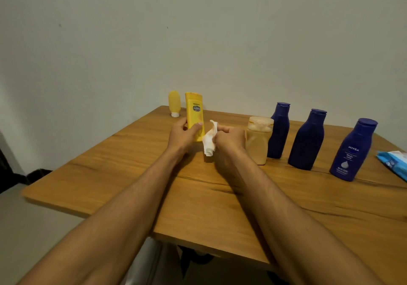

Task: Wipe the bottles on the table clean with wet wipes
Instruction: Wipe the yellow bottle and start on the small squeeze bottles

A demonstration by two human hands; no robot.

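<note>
My left hand (pixel 184 136) grips the lower part of a yellow lotion bottle (pixel 194 111), which stands upright near the table's far edge. Just to its right, my right hand (pixel 229 138) holds a crumpled white wet wipe (pixel 208 140) with orange stains; the wipe hangs beside the bottle, slightly apart from it. A small yellow tube (pixel 174 103) stands on its white cap behind and left of the bottle. To the right stand a peach bottle (pixel 258 140) and three dark blue bottles (pixel 279 130) (pixel 307 140) (pixel 352 150).
A blue wet-wipe pack (pixel 394 162) lies at the right edge of the wooden table (pixel 132 163). The table's left edge and near corner drop off to a grey floor. A plain wall stands close behind the row of bottles.
</note>
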